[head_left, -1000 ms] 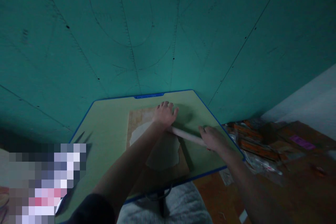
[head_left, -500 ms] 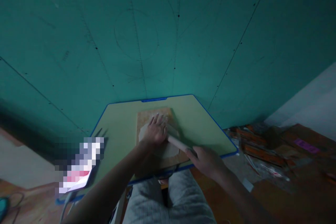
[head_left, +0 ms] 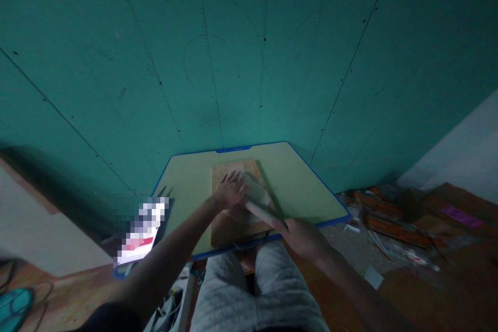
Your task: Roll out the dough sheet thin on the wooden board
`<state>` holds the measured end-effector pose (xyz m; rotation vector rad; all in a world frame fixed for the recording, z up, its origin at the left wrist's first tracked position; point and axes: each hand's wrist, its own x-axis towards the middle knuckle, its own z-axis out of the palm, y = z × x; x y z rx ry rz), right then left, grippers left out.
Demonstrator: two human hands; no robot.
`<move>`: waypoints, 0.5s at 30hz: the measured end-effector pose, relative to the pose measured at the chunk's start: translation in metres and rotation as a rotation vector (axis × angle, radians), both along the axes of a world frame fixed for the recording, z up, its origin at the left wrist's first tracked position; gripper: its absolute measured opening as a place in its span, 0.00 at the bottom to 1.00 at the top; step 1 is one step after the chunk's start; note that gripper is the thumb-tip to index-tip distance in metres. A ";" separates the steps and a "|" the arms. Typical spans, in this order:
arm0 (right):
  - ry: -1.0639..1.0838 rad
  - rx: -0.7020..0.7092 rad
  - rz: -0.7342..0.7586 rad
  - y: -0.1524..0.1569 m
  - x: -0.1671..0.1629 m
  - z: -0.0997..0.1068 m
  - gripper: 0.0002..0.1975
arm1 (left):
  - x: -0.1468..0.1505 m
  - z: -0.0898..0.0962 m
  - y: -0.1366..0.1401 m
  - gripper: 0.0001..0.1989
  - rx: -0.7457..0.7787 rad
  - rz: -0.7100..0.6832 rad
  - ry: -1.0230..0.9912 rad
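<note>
My left hand (head_left: 230,192) lies palm down with fingers stretched out on a pale, flat sheet that looks like dough (head_left: 257,191). The sheet rests on a wooden board (head_left: 225,233). My right hand (head_left: 301,236) is closed around the near end of a pale rod that looks like a rolling pin (head_left: 262,213). The rod slants up and left across the sheet toward my left hand. Its far end is hidden at my left palm, so I cannot tell whether that palm presses on it.
The board lies on a pale table (head_left: 303,187) with a blue rim, against a green wall (head_left: 241,62). A lit, pixelated screen (head_left: 143,231) leans at the table's left side. Plastic-wrapped items (head_left: 397,228) and cardboard (head_left: 451,202) lie on the floor at right.
The camera view has shifted, so the table appears slightly farther right. My left hand has drawn back a little on the sheet, showing more of its far right part. Right hand still grips the rod.
</note>
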<state>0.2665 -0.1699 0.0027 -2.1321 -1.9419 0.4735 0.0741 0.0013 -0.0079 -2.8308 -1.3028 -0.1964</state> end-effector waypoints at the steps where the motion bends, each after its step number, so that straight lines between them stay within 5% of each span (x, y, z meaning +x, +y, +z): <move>1: 0.015 -0.023 -0.004 0.000 -0.001 0.001 0.32 | 0.006 0.002 0.007 0.23 0.004 0.012 -0.014; 9: -0.111 -0.207 -0.014 -0.002 -0.009 0.011 0.28 | 0.024 -0.011 0.014 0.26 0.053 0.092 -0.100; 15: -0.078 -0.200 0.029 -0.006 -0.012 0.008 0.26 | 0.013 -0.006 -0.002 0.26 0.028 0.141 -0.067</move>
